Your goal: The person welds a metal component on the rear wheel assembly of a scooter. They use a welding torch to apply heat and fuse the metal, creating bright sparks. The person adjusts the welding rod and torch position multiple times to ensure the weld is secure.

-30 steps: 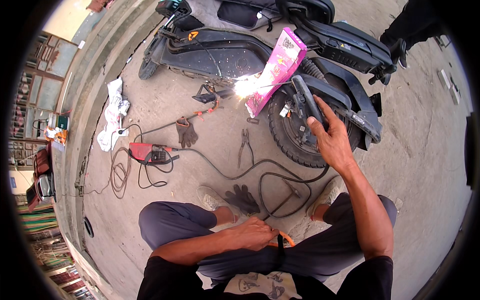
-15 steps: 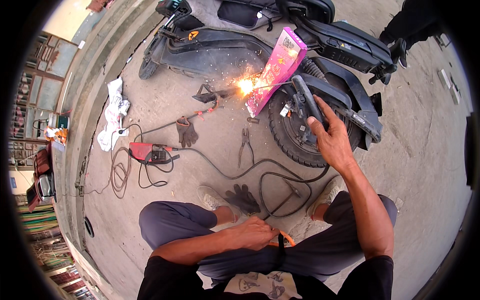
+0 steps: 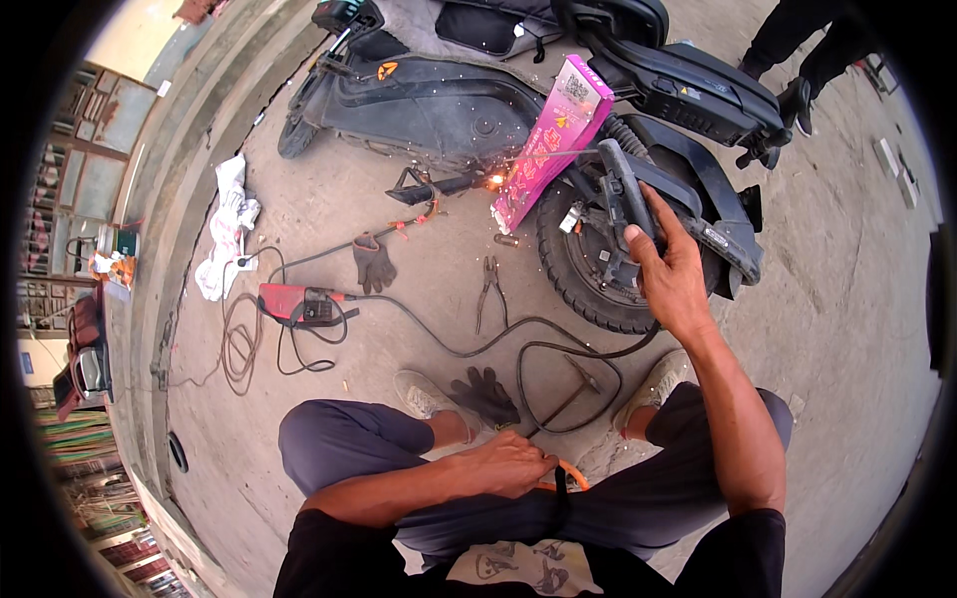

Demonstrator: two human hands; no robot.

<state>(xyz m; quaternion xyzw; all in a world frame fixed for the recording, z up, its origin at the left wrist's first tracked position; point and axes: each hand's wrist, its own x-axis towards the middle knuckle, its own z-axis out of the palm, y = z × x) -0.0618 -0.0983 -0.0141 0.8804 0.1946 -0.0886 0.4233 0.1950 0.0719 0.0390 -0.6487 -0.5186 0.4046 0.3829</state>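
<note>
My right hand (image 3: 670, 274) grips a dark electrode holder (image 3: 623, 184) over the rear wheel (image 3: 573, 284) of a black electric scooter (image 3: 429, 105) lying on its side. A thin rod runs left from the holder, across a pink printed cardboard strip (image 3: 558, 125). Left of the strip, a small orange glow (image 3: 495, 181) shows at a black metal part (image 3: 439, 189) beneath the scooter body. My left hand (image 3: 513, 463) is closed low between my knees, beside an orange loop (image 3: 573, 473); what it holds is hidden.
Pliers (image 3: 488, 289), a hammer (image 3: 558, 404), dark gloves (image 3: 483, 399), a red welder (image 3: 294, 307) with looped cables and a white cloth (image 3: 227, 229) lie on the concrete (image 3: 837, 329). Another person's dark-trousered legs (image 3: 788, 40) stand at top right; a step edge (image 3: 150, 299) runs along the left.
The bright burst of sparks has shrunk to a small glow. My right hand and holder have shifted slightly up and right. The other person's legs have moved, both now showing.
</note>
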